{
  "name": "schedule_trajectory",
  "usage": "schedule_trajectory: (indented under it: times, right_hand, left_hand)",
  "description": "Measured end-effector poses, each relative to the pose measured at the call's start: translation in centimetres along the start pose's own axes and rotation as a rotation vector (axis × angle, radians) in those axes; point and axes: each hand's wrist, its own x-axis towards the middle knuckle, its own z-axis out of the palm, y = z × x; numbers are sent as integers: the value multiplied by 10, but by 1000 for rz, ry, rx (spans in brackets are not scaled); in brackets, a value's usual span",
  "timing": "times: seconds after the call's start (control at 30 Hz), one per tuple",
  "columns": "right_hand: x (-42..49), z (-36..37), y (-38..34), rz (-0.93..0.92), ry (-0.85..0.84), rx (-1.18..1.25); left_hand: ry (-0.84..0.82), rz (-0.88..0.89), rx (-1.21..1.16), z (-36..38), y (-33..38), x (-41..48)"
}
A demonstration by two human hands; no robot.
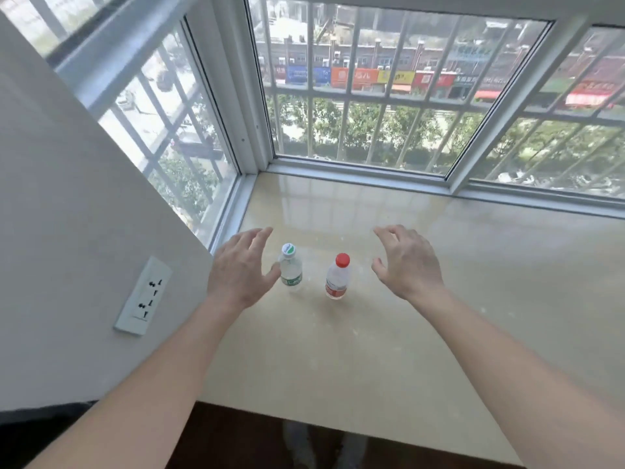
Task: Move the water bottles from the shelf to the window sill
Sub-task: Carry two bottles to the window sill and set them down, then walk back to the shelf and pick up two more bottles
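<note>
Two small clear water bottles stand upright side by side on the beige window sill. The green-labelled bottle has a white and green cap; the red-labelled bottle has a red cap. My left hand hovers just left of the green-labelled bottle with fingers spread, its thumb close to the bottle. My right hand hangs to the right of the red-labelled bottle, fingers loosely curved, a clear gap between them. Neither hand holds anything.
A white wall with a power socket borders the sill on the left. Barred windows close the back and left side. The sill's front edge drops to a dark floor below.
</note>
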Motion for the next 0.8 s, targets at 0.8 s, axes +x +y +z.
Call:
schedule_trajectory:
  times: [0.8]
  right_hand:
    - [-44,-171,-30,-51,368,-123]
  left_hand:
    - [268,297,67,-126,141,12]
